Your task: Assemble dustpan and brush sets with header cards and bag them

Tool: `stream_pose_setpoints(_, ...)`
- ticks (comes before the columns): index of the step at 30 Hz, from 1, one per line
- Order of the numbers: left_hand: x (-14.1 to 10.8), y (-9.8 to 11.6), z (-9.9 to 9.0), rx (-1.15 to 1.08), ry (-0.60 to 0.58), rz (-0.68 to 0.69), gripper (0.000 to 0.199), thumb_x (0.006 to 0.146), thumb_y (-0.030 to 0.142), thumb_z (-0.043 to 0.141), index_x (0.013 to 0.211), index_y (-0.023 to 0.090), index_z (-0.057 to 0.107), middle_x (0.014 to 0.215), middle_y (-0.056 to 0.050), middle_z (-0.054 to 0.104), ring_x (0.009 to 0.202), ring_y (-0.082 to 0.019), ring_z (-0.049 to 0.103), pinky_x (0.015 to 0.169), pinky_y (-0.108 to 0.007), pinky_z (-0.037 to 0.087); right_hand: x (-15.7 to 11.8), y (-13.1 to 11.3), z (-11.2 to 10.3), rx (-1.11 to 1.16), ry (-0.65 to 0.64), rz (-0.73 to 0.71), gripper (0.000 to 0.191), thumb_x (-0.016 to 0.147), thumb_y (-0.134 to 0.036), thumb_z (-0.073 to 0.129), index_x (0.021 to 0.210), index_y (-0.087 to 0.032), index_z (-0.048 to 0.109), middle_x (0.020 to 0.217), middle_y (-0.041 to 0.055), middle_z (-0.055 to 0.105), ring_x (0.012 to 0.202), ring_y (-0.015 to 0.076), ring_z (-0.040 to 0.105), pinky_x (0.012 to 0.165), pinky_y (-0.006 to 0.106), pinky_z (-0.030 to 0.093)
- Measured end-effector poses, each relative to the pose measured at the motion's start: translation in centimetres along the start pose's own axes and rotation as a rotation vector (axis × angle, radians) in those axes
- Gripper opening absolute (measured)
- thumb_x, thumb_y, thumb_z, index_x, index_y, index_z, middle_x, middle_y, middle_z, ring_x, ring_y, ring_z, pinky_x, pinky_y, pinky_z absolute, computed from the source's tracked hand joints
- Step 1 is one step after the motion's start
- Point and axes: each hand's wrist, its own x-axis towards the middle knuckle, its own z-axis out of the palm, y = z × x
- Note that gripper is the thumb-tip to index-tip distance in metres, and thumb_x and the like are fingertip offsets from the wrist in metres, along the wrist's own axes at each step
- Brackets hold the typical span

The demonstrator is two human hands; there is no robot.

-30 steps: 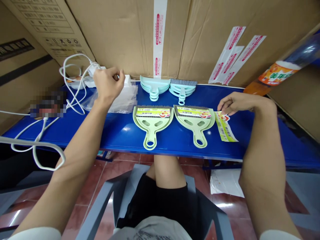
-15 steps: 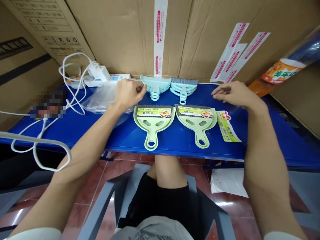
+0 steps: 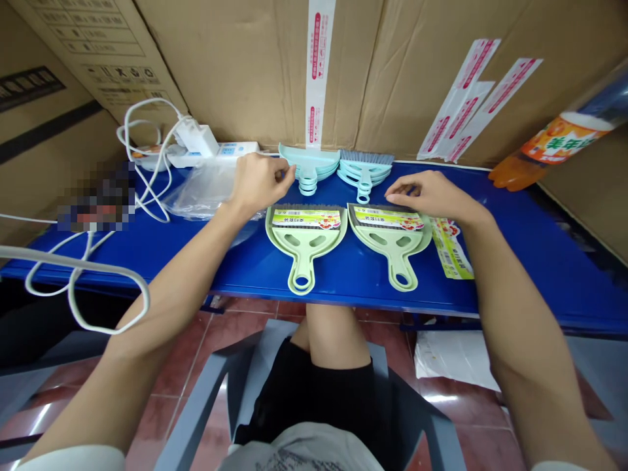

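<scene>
Two light green dustpan sets lie side by side on the blue table, the left one [image 3: 305,243] and the right one [image 3: 392,241], each with a grey-bristled brush and a printed label. Behind them are stacked light blue dustpans [image 3: 308,167] and light blue brushes [image 3: 364,171]. My left hand [image 3: 262,182] hovers beside the blue dustpans, fingers curled, fingertips pressed together; whether they hold anything is hidden. Over the top edge of the right green set is my right hand [image 3: 422,193], its fingers loosely bent and apart, holding nothing. A loose label [image 3: 454,252] lies right of that set.
Clear plastic bags [image 3: 201,190] lie at the left, by a white power strip [image 3: 230,152] with looping white cables [image 3: 81,261]. An orange drink bottle [image 3: 554,147] leans at the right. Cardboard [image 3: 392,78] stands along the table's back edge.
My right hand has moved left and slightly toward me, from beside the loose label to above the right green set. My left hand has stayed almost in place; the view has shifted slightly.
</scene>
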Motion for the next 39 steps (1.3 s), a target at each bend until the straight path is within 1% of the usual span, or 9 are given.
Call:
stream_pose_setpoints(6, 0.1, -1.1, 0.0, -0.017, -0.017, 0.009, 0.039, 0.103, 0.044, 0.065, 0.070, 0.024, 0.057, 0.061, -0.004, 0.055, 0.077, -0.026, 0.065, 0.083, -0.040, 0.047, -0.2, -0.4, 0.1, 0.064, 0.232, 0.030, 0.019, 0.102, -0.035, 0.069, 0.102, -0.019, 0.080, 0.104, 0.0149, 0.084, 0.095, 0.0255, 0.076, 0.101, 0.040, 0.060)
stream_pose_setpoints(9, 0.1, -1.4, 0.1, -0.006, 0.005, 0.041, 0.039, 0.103, 0.045, 0.065, 0.070, 0.024, 0.059, 0.059, -0.005, 0.056, 0.075, -0.026, 0.065, 0.078, -0.040, 0.048, -0.4, -0.6, -0.1, 0.124, 0.366, 0.071, 0.022, 0.107, -0.037, 0.065, 0.098, -0.020, 0.077, 0.100, 0.0144, 0.083, 0.086, 0.0218, 0.073, 0.093, 0.036, 0.061)
stream_pose_setpoints(14, 0.2, -1.3, 0.2, 0.038, 0.007, -0.028, 0.035, 0.102, 0.043, 0.066, 0.073, 0.024, 0.063, 0.065, -0.006, 0.062, 0.084, -0.029, 0.070, 0.085, -0.043, 0.051, -0.3, 0.2, -0.2, 0.227, 0.497, 0.082, 0.037, 0.107, -0.050, 0.068, 0.089, -0.019, 0.077, 0.092, 0.0176, 0.080, 0.080, 0.0245, 0.071, 0.089, 0.042, 0.062)
stream_pose_setpoints(19, 0.3, -1.4, -0.5, 0.189, -0.117, -0.201, 0.016, 0.100, 0.033, 0.064, 0.103, 0.022, 0.075, 0.101, -0.015, 0.079, 0.117, -0.038, 0.071, 0.103, -0.050, 0.055, 0.0, 0.8, -0.3, 0.213, 0.521, 0.134, 0.037, 0.107, -0.048, 0.066, 0.091, -0.017, 0.078, 0.094, 0.0192, 0.081, 0.078, 0.0239, 0.071, 0.086, 0.040, 0.062)
stream_pose_setpoints(24, -0.2, -1.4, -0.8, 0.348, -0.249, -0.378, 0.042, 0.095, 0.027, 0.068, 0.135, 0.014, 0.073, 0.141, -0.026, 0.072, 0.136, -0.047, 0.065, 0.112, -0.057, 0.054, -0.3, 0.3, -0.5, 0.175, 0.479, 0.169, 0.033, 0.107, -0.046, 0.065, 0.090, -0.021, 0.076, 0.097, 0.0164, 0.083, 0.081, 0.0233, 0.072, 0.087, 0.035, 0.062)
stream_pose_setpoints(27, -0.2, -1.5, -0.7, 0.314, -0.256, -0.426, 0.042, 0.098, 0.031, 0.065, 0.137, 0.016, 0.073, 0.140, -0.025, 0.073, 0.133, -0.045, 0.068, 0.114, -0.057, 0.053, -0.3, 0.3, -0.5, 0.168, 0.450, 0.160, 0.034, 0.107, -0.049, 0.065, 0.089, -0.021, 0.075, 0.099, 0.0176, 0.083, 0.083, 0.0250, 0.074, 0.088, 0.037, 0.062)
stream_pose_setpoints(32, 0.0, -1.9, -0.7, 0.314, -0.113, -0.463, 0.041, 0.102, 0.042, 0.064, 0.135, 0.021, 0.074, 0.133, -0.023, 0.077, 0.131, -0.046, 0.068, 0.111, -0.060, 0.054, -0.3, 0.3, -0.5, 0.152, 0.433, 0.131, 0.034, 0.105, -0.050, 0.064, 0.089, -0.022, 0.074, 0.097, 0.0193, 0.084, 0.082, 0.0278, 0.075, 0.089, 0.044, 0.064)
stream_pose_setpoints(35, -0.2, -2.0, -0.8, 0.324, -0.177, -0.487, 0.049, 0.098, 0.046, 0.068, 0.140, 0.020, 0.073, 0.133, -0.024, 0.077, 0.128, -0.047, 0.070, 0.109, -0.061, 0.056, -0.1, 0.6, -0.3, 0.151, 0.433, 0.096, 0.038, 0.102, -0.060, 0.067, 0.086, -0.026, 0.074, 0.093, 0.0162, 0.084, 0.082, 0.0298, 0.076, 0.089, 0.048, 0.066)
stream_pose_setpoints(39, -0.1, -1.1, -1.2, 0.322, -0.307, -0.461, 0.060, 0.097, 0.034, 0.066, 0.154, 0.017, 0.066, 0.140, -0.022, 0.076, 0.137, -0.044, 0.068, 0.114, -0.056, 0.056, 0.4, 1.7, 0.3, 0.209, 0.560, 0.028, 0.040, 0.099, -0.059, 0.071, 0.073, -0.028, 0.073, 0.075, 0.0111, 0.078, 0.068, 0.0292, 0.073, 0.078, 0.050, 0.064)
